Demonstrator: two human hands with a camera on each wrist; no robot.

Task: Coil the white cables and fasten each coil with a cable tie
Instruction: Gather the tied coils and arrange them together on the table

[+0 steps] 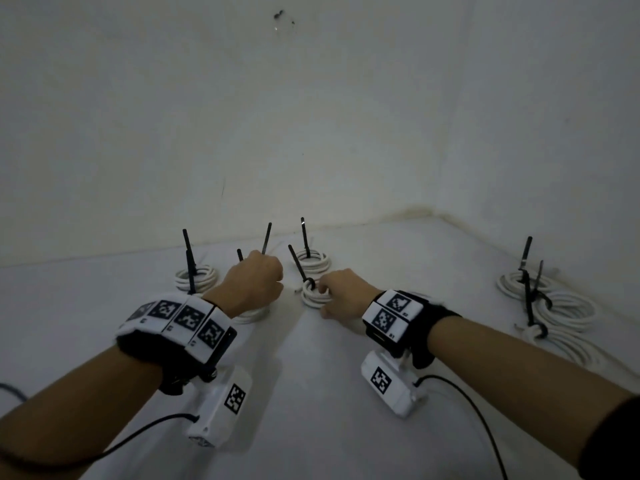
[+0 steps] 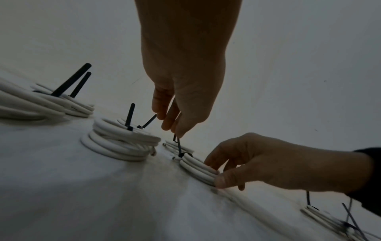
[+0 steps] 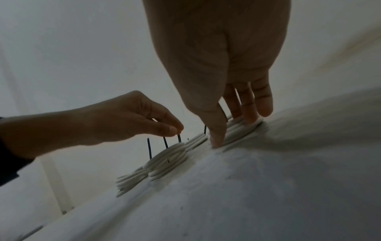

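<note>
My left hand (image 1: 258, 280) hovers over a white cable coil (image 1: 250, 315) and pinches a black cable tie (image 1: 266, 237) that stands up from it; the tie's tip pokes out above my knuckles. A second tie (image 1: 239, 254) rises from the same coil (image 2: 121, 138). My right hand (image 1: 329, 294) grips a smaller coil (image 1: 311, 296) flat on the white table (image 1: 311, 393), fingers on top and thumb (image 2: 221, 181) on its outer side. That coil's tie (image 1: 297, 263) is looped round it and leans up to the left.
More tied coils lie around: one at the back (image 1: 313, 259), one at the left (image 1: 197, 277) with two ties, and a larger group at the right (image 1: 561, 310). Walls close off the back and right. Black camera leads (image 1: 464, 403) trail over the near table.
</note>
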